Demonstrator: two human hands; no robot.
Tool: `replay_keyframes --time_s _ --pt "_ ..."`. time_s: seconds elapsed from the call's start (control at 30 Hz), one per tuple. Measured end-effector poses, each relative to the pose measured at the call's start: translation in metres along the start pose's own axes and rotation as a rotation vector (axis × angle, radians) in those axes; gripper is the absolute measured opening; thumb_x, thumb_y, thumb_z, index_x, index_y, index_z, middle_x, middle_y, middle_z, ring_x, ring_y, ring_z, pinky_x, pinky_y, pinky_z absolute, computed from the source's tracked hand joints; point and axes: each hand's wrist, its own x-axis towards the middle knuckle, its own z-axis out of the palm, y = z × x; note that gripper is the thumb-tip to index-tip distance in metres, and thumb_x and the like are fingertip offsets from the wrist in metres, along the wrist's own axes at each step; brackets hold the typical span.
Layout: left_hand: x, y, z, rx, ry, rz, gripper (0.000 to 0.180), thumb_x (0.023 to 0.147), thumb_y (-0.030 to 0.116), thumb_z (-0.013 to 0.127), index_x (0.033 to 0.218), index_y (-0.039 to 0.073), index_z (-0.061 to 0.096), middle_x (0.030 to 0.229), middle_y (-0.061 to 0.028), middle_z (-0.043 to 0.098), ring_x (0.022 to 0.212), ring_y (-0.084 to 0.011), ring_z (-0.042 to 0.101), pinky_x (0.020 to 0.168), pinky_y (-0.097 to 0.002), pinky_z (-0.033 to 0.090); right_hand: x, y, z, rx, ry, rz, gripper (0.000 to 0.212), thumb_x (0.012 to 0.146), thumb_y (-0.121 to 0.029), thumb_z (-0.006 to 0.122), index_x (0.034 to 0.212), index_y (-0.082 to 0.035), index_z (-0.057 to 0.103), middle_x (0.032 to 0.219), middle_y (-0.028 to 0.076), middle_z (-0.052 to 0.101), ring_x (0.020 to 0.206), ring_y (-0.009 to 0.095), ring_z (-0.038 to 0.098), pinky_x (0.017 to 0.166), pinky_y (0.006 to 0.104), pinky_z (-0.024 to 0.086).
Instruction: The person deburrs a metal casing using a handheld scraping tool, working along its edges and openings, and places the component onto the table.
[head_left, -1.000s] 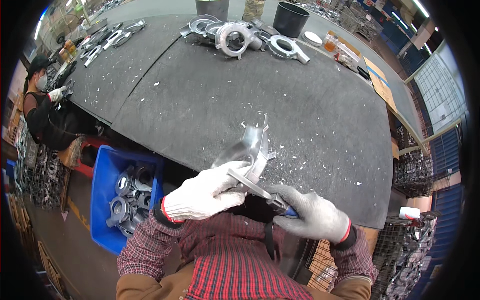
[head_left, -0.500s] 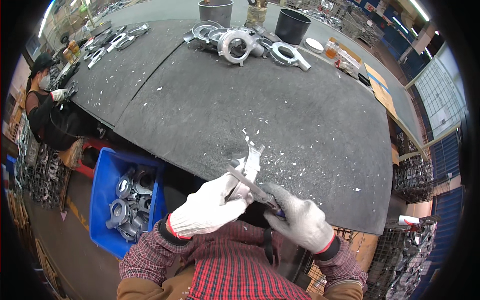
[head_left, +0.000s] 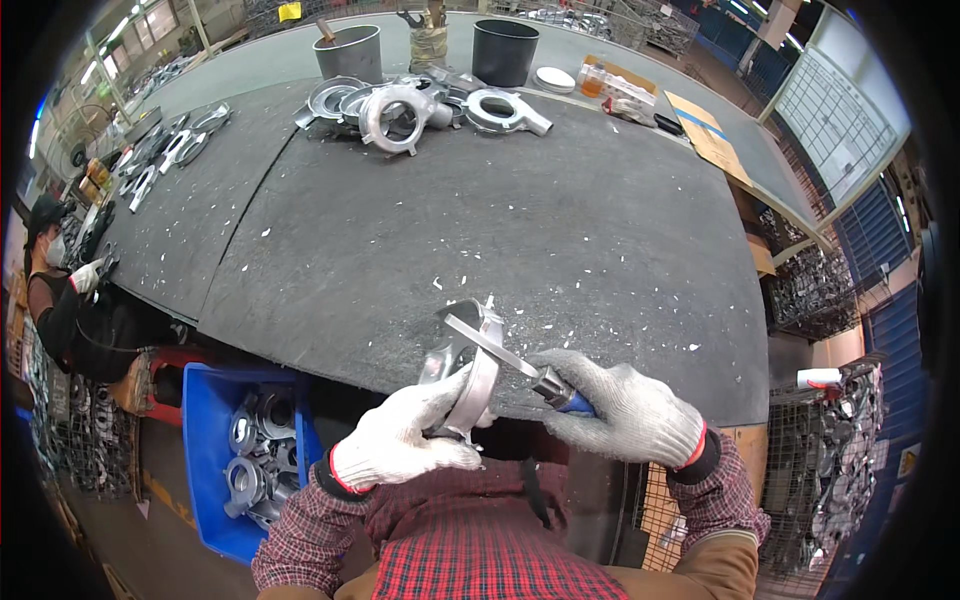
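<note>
In a white knit glove, my left hand (head_left: 405, 435) grips a silvery ring-shaped metal casting (head_left: 478, 385) at the near edge of the dark table. The casting is tilted up, its ring opening turned partly sideways. My right hand (head_left: 630, 405), gloved the same way, is closed around the blue handle of a flat file (head_left: 497, 347). The file's grey blade slants up and left across the casting's upper part; whether it touches the metal I cannot tell. Part of the casting is hidden behind my left fingers.
Small metal flakes litter the dark table mat (head_left: 600, 230). More castings (head_left: 400, 115) are heaped at the far side, before a grey bucket (head_left: 350, 55) and a black bucket (head_left: 504, 52). A blue bin (head_left: 215, 510) of castings stands low left. A co-worker (head_left: 60, 290) sits at far left.
The casting has been turned in my left hand, so its ring now shows. My right hand with the file has shifted slightly right. The view has swung to the right.
</note>
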Motion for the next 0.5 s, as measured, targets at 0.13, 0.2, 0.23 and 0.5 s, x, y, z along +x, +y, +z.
replay_keyframes --time_s 0.13,0.2,0.23,0.5 --pt "0.001 0.006 -0.008 -0.137 0.023 -0.007 0.059 0.079 -0.001 0.091 0.134 0.002 0.071 0.107 -0.0032 0.072 0.094 -0.0131 0.068 0.085 -0.0303 0.058 -0.01 -0.006 -0.013 -0.109 0.021 0.059 0.063 0.1 -0.029 0.075 0.157 -0.016 0.049 0.104 0.024 0.079 0.09 0.044 0.08 0.074 0.05 0.065" --pt "0.005 0.018 -0.015 -0.123 0.009 -0.068 0.06 0.076 -0.007 0.091 0.132 -0.002 0.072 0.106 -0.0049 0.073 0.095 -0.0141 0.069 0.083 -0.0315 0.059 -0.013 -0.006 -0.01 -0.072 0.072 -0.009 0.064 0.099 -0.028 0.076 0.156 -0.016 0.05 0.103 0.023 0.079 0.088 0.043 0.08 0.074 0.0488 0.066" --pt "0.008 0.025 -0.013 -0.432 0.033 -0.151 0.062 0.075 -0.007 0.092 0.133 -0.004 0.071 0.107 -0.0073 0.074 0.094 -0.015 0.07 0.083 -0.0324 0.06 -0.014 -0.006 -0.007 -0.027 0.132 -0.08 0.065 0.098 -0.027 0.077 0.156 -0.016 0.05 0.101 0.022 0.079 0.086 0.042 0.08 0.073 0.0476 0.067" --pt "0.022 0.057 -0.027 -0.253 -0.079 -0.261 0.054 0.087 -0.001 0.085 0.139 -0.005 0.073 0.101 -0.0067 0.076 0.084 -0.0128 0.067 0.077 -0.0275 0.056 -0.021 -0.026 0.013 -0.559 0.146 -0.124 0.066 0.088 -0.02 0.086 0.149 -0.014 0.061 0.088 0.013 0.074 0.078 0.031 0.08 0.065 0.0429 0.066"
